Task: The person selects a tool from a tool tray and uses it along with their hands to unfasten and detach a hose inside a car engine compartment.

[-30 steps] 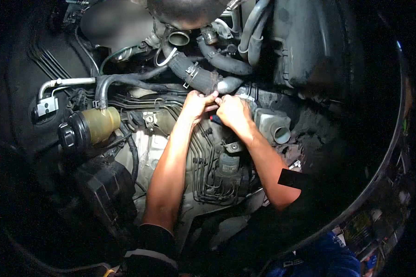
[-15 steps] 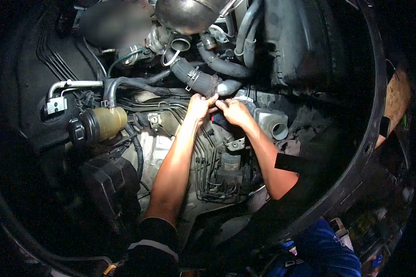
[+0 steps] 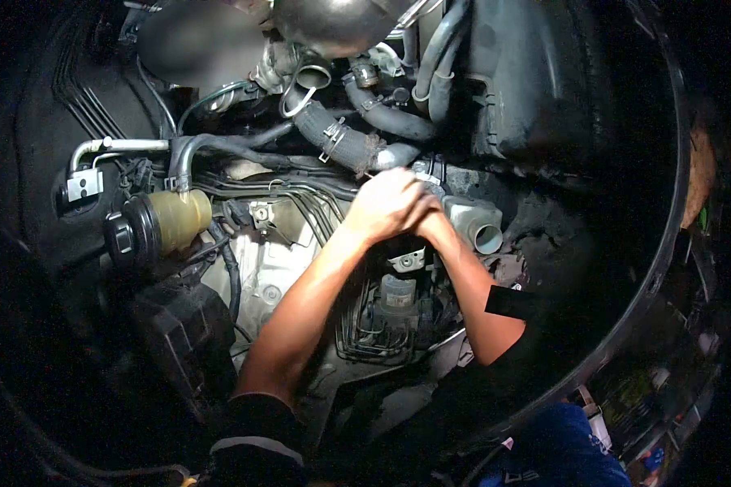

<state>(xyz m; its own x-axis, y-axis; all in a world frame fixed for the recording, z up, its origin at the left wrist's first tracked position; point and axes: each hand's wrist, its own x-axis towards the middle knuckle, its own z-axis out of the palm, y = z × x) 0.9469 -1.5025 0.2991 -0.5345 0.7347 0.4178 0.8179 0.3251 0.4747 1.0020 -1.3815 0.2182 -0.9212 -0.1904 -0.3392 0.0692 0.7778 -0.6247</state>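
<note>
My left hand (image 3: 386, 203) is closed, its back turned up, just below the lower end of a ribbed black hose (image 3: 337, 136). Against it on the right, my right hand (image 3: 427, 214) is also closed and mostly covered by the left. What the fingers hold, if anything, is hidden. A metal hose clamp (image 3: 331, 140) circles the hose. The hose's frayed lower end meets a smooth, shiny pipe bend (image 3: 400, 152) right above my knuckles. Right of my hands is a grey fitting with a round open mouth (image 3: 487, 237).
A yellowed fluid reservoir (image 3: 183, 219) with a black cap (image 3: 122, 237) stands on the left. Thin metal lines (image 3: 300, 203) run behind my wrists. A large black housing (image 3: 536, 81) fills the upper right. Below my hands sits a small block with piping (image 3: 398, 296).
My hands have come together, the left moving right and turning over the right hand. The fingertips that showed before are now hidden. The view has shifted slightly.
</note>
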